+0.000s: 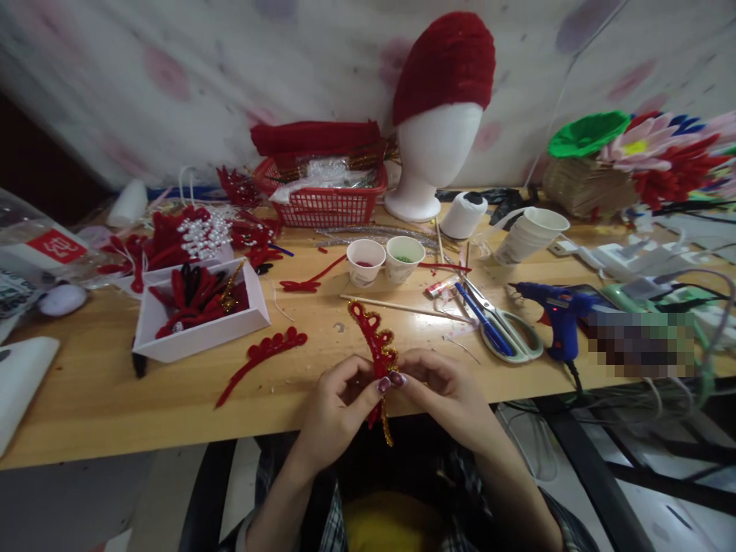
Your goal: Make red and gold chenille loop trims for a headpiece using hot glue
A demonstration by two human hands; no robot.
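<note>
My left hand (339,402) and my right hand (442,387) meet at the near edge of the wooden table (103,391). Both pinch a looped red and gold pipe-cleaner piece (375,340), fingers curled round its middle. Its scalloped red top points away over the table and a thin gold tail hangs below my fingers. A second red scalloped piece (264,353) lies flat on the table to the left of my hands.
A white box (201,333) of red pieces sits left. Two paper cups (385,259), a red basket (322,201), a foam head with red hat (440,115), scissors (511,326), a blue glue gun (552,307), stacked cups (529,230) and paper flowers (649,149) lie beyond.
</note>
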